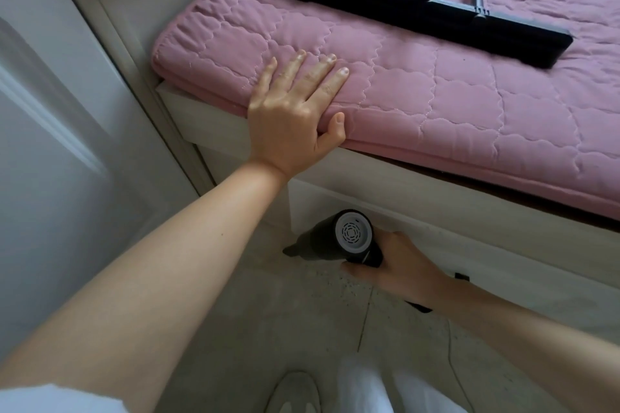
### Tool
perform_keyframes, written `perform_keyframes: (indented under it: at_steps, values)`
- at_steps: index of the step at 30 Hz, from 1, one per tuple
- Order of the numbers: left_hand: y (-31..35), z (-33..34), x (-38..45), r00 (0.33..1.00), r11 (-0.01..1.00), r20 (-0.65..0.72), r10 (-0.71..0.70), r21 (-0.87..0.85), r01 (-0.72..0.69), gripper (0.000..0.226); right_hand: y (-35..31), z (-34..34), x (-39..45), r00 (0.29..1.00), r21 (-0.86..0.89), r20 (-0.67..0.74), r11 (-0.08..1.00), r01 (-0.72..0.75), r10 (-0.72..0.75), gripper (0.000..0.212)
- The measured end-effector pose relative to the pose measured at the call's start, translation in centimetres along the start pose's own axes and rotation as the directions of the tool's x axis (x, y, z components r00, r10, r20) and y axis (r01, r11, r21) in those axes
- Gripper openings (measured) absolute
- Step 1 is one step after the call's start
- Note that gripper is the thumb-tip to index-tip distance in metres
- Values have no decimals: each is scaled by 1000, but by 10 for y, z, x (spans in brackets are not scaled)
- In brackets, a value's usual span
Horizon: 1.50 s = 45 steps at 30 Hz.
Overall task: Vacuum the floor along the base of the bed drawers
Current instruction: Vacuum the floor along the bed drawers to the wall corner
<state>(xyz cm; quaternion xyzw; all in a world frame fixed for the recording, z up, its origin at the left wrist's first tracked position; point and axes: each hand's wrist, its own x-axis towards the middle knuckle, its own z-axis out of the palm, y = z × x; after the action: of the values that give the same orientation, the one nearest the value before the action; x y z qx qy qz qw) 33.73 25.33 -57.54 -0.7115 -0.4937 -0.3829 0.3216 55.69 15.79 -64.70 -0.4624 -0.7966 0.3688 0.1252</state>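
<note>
Left hand: fingers spread flat on the near edge of the pink mattress pad, thumb hooked over its side, bracing. Right hand: fingers wrapped round the handle of one black handheld vacuum, nozzle low at the floor against the base of the white bed drawers. Judged mid-task: dark specks remain on the floor just near the vacuum. Count: one vacuum, one black floor squeegee lying far on the pad, two hands.
</note>
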Motion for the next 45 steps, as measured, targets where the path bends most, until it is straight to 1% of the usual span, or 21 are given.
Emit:
perform_keyframes:
  at_steps: [3, 7, 12, 18, 28, 35, 40, 43, 45]
  values:
    - [0, 1, -1, 1000, 1000, -14, 3, -4, -3, 60, -1, 5, 2, 1000, -3, -2, 1000, -2, 2, 55]
    - [-1, 1, -1, 1000, 1000, -18, 6, 1, -6, 60, 0, 11, 5, 999, -46, -32, 999, -8, 7, 68]
    - [0, 1, -1, 1000, 1000, -15, 8, 9, -8, 51, 6, 7, -5, 997, -47, -78, 998, -29, 25, 61]
    - [0, -1, 0, 1000, 1000, -1, 7, 17, -7, 49, 12, 0, -25, 996, -19, -70, 999, -49, 48, 57]
    - [-1, -2, 1, 1000, 1000, 23, 1, 13, -1, 48, 11, 9, -27, 997, -71, -73, 997, -19, 14, 61]
    - [5, -10, 7, 998, 1000, 57, -18, 2, 17, 47, 16, -2, -35, 995, -91, -77, 993, -74, 67, 59]
    - [31, -12, 13, 997, 1000, 69, -20, -12, 21, 47, 18, -10, -43, 993, -10, -75, 995, -95, 94, 56]
    - [48, -7, 11, 998, 1000, 57, -12, -13, 13, 46, 21, -12, -45, 992, 30, -76, 994, -102, 104, 48]
    - [48, -4, 9, 999, 1000, 54, -4, -4, 4, 46, 21, -14, -46, 992, 38, -71, 994, -101, 103, 45]
